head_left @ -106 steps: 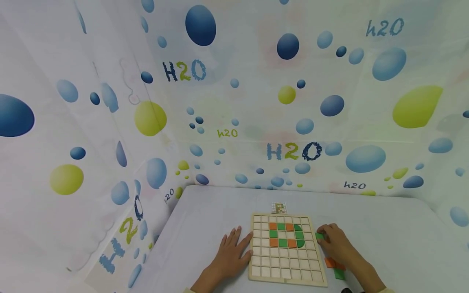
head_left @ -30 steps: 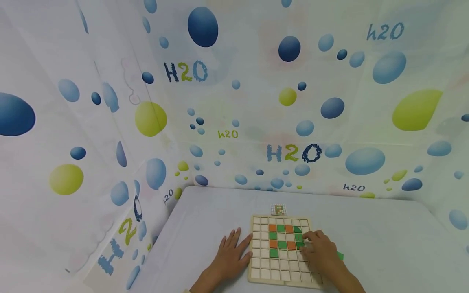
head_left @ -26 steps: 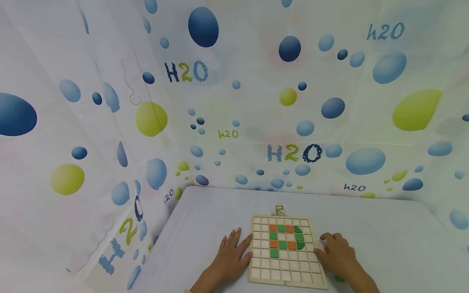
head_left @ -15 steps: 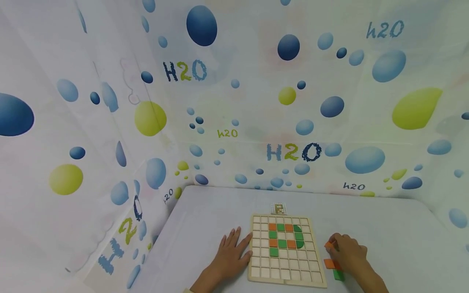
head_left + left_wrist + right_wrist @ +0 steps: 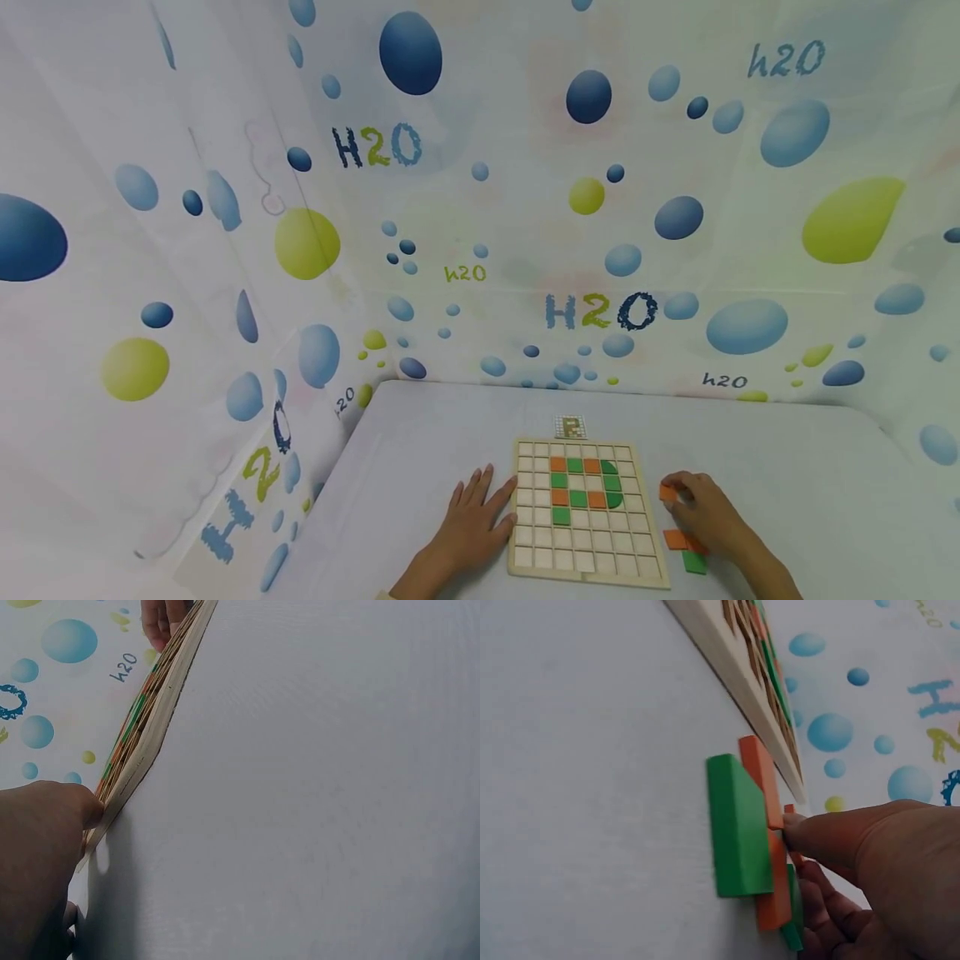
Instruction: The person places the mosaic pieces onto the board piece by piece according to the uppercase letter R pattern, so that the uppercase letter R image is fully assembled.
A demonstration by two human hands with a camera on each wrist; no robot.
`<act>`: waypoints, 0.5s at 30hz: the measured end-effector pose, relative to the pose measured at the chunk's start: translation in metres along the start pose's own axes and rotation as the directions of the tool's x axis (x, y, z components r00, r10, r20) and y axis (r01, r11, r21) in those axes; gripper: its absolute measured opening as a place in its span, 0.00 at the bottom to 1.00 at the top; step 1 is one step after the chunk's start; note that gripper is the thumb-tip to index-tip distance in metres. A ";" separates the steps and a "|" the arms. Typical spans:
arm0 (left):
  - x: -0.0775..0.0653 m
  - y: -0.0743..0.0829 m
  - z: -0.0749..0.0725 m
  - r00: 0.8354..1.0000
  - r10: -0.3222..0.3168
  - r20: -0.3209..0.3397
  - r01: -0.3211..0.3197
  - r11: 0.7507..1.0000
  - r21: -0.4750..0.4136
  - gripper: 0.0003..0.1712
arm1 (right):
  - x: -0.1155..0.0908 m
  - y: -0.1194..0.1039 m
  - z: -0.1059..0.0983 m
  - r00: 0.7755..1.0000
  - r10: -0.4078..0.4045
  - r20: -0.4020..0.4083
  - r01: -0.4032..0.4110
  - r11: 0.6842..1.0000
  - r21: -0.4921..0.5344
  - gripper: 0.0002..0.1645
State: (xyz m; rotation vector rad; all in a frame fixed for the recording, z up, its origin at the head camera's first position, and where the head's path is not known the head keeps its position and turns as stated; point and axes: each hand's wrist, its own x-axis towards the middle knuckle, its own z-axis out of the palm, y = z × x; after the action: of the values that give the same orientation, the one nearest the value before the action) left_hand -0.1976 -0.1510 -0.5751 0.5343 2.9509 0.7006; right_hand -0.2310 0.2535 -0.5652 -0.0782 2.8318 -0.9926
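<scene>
Since a green tile (image 5: 561, 517) now sits below the tile pattern (image 5: 578, 499) on the grid board (image 5: 512, 570), the layout appears one piece further along. Right of the board, the right hand (image 5: 703, 511) pinches an orange tile (image 5: 667, 492); its lower fingers I cannot make out. The left hand (image 5: 470, 523) lies flat, thumb touching the board's left edge. Bare cloth (image 5: 652, 454) separates orange tile from board.
</scene>
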 end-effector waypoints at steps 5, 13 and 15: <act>0.000 -0.001 0.000 1.000 -0.004 0.001 0.004 1.000 0.004 0.35 | -0.003 0.000 0.007 0.999 -0.050 -0.020 0.050 0.999 0.006 0.18; -0.001 0.001 -0.001 1.000 0.001 -0.007 -0.002 1.000 -0.015 0.34 | -0.012 -0.005 0.013 0.998 -0.055 -0.018 0.055 0.998 0.011 0.15; -0.001 0.001 -0.001 1.000 0.003 -0.009 -0.003 1.000 -0.016 0.34 | -0.014 -0.007 0.014 0.998 -0.056 -0.026 0.057 0.998 0.016 0.15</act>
State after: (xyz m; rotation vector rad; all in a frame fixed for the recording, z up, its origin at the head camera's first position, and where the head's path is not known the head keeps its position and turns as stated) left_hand -0.1960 -0.1510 -0.5735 0.5353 2.9509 0.7290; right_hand -0.2153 0.2413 -0.5701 -0.1458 2.8588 -1.0355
